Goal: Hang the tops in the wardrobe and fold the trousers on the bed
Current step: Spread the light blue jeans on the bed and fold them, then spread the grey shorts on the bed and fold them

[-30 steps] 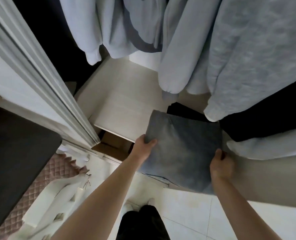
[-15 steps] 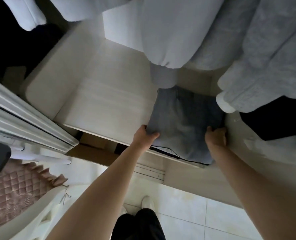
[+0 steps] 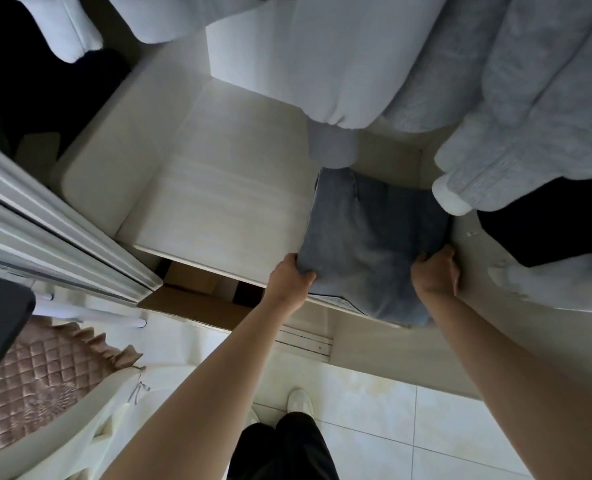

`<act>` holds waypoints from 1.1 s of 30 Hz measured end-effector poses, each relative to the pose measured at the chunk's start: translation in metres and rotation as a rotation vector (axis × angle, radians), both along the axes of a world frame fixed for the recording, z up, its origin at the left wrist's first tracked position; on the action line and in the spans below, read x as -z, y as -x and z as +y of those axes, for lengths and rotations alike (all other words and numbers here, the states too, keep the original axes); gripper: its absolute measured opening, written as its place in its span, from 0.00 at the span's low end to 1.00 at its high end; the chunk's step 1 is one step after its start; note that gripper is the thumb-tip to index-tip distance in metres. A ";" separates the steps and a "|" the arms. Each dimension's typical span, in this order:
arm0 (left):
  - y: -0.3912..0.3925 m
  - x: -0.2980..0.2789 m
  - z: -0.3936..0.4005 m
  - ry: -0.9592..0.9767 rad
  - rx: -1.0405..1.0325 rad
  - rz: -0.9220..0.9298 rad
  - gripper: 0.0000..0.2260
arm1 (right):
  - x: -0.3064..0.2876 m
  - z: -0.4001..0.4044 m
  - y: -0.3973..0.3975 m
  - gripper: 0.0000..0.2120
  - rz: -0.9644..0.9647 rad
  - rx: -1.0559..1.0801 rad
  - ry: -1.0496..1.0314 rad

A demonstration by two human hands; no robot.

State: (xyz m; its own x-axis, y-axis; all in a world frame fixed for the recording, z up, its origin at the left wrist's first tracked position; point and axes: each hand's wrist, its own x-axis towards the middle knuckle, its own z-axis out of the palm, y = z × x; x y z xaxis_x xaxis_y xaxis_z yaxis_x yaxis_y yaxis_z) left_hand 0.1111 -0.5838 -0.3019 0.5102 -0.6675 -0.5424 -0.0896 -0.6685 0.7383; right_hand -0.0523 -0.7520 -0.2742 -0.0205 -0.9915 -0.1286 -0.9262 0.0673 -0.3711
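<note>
Now our left hand and right hand grip the near corners of the folded jeans, thumbs on top. Since a second ago we have carried the jeans forward onto the wardrobe shelf, below the hanging tops, so this pair looks nearly stowed. Both forearms reach out straight, wrists level.

Both arms reach forward; left hand and right hand each hold a curled, pinching grip.
</note>
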 end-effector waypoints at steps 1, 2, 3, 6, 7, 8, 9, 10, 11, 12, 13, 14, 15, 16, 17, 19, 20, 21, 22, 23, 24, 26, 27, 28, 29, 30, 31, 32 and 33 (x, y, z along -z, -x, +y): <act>0.001 -0.002 0.003 -0.006 0.003 -0.007 0.18 | -0.003 0.001 0.001 0.22 -0.003 -0.025 0.014; 0.003 -0.005 0.006 -0.015 0.017 -0.018 0.18 | -0.007 0.003 0.003 0.23 0.004 -0.057 0.034; 0.005 -0.006 0.009 -0.022 0.031 -0.029 0.18 | -0.010 0.006 0.005 0.25 0.018 -0.095 0.047; 0.009 -0.020 0.023 -0.025 0.053 -0.017 0.19 | -0.019 0.025 0.009 0.26 0.003 -0.201 0.053; 0.010 -0.024 0.028 -0.018 0.051 -0.003 0.19 | -0.023 0.032 0.010 0.25 -0.026 -0.226 0.053; 0.010 -0.031 0.035 -0.006 0.045 0.014 0.20 | -0.027 0.040 0.011 0.24 -0.051 -0.253 0.053; 0.010 -0.039 0.044 0.005 0.031 0.031 0.21 | -0.034 0.050 0.012 0.23 -0.072 -0.278 0.048; 0.011 -0.048 0.052 0.009 0.010 0.046 0.23 | -0.040 0.059 0.012 0.23 -0.086 -0.296 0.039; 0.010 -0.056 0.061 0.008 -0.021 0.055 0.23 | -0.046 0.068 0.012 0.22 -0.098 -0.310 0.026; 0.011 -0.063 0.070 0.010 -0.057 0.064 0.22 | -0.054 0.078 0.010 0.21 -0.105 -0.322 0.005; 0.013 -0.074 0.083 0.012 -0.103 0.071 0.21 | -0.065 0.091 0.010 0.21 -0.118 -0.344 -0.026; 0.015 -0.084 0.092 0.015 -0.145 0.068 0.19 | -0.072 0.101 0.008 0.21 -0.132 -0.370 -0.053; 0.018 -0.090 0.102 0.019 -0.184 0.063 0.17 | -0.079 0.110 0.007 0.21 -0.147 -0.396 -0.079; 0.022 -0.098 0.111 0.030 -0.222 0.058 0.15 | -0.087 0.119 0.007 0.20 -0.163 -0.424 -0.104; 0.027 -0.106 0.121 0.041 -0.256 0.058 0.13 | -0.094 0.129 0.007 0.20 -0.179 -0.455 -0.126; 0.040 -0.125 0.141 0.064 -0.326 0.052 0.11 | -0.106 0.147 0.009 0.17 -0.203 -0.543 -0.141; 0.049 -0.133 0.150 0.072 -0.362 0.049 0.11 | -0.109 0.155 0.010 0.15 -0.207 -0.601 -0.137; 0.058 -0.141 0.160 0.076 -0.396 0.040 0.10 | -0.113 0.164 0.013 0.13 -0.213 -0.656 -0.136; 0.070 -0.150 0.174 0.078 -0.444 0.016 0.10 | -0.117 0.175 0.015 0.12 -0.223 -0.726 -0.148; 0.082 -0.158 0.186 0.084 -0.488 -0.010 0.10 | -0.122 0.184 0.016 0.12 -0.230 -0.793 -0.164; 0.090 -0.159 0.191 0.081 -0.508 -0.023 0.09 | -0.123 0.189 0.019 0.13 -0.236 -0.820 -0.184; 0.117 -0.171 0.215 0.088 -0.630 -0.045 0.09 | -0.135 0.208 0.026 0.13 -0.258 -0.963 -0.221; 0.131 -0.175 0.224 0.091 -0.684 -0.061 0.09 | -0.140 0.215 0.031 0.13 -0.285 -1.019 -0.245; 0.146 -0.180 0.232 0.093 -0.736 -0.090 0.08 | -0.144 0.222 0.036 0.14 -0.311 -1.066 -0.274; 0.163 -0.182 0.242 0.081 -0.795 -0.113 0.08 | -0.147 0.230 0.043 0.15 -0.331 -1.130 -0.304; 0.188 -0.188 0.252 0.074 -0.888 -0.123 0.08 | -0.151 0.241 0.052 0.15 -0.321 -1.221 -0.329; 0.202 -0.191 0.255 0.085 -0.937 -0.124 0.08 | -0.150 0.245 0.058 0.15 -0.326 -1.254 -0.343; 0.216 -0.191 0.258 0.091 -0.986 -0.128 0.09 | -0.150 0.252 0.063 0.14 -0.326 -1.272 -0.371; 0.247 -0.196 0.266 0.092 -1.100 -0.139 0.09 | -0.152 0.264 0.076 0.14 -0.309 -1.367 -0.406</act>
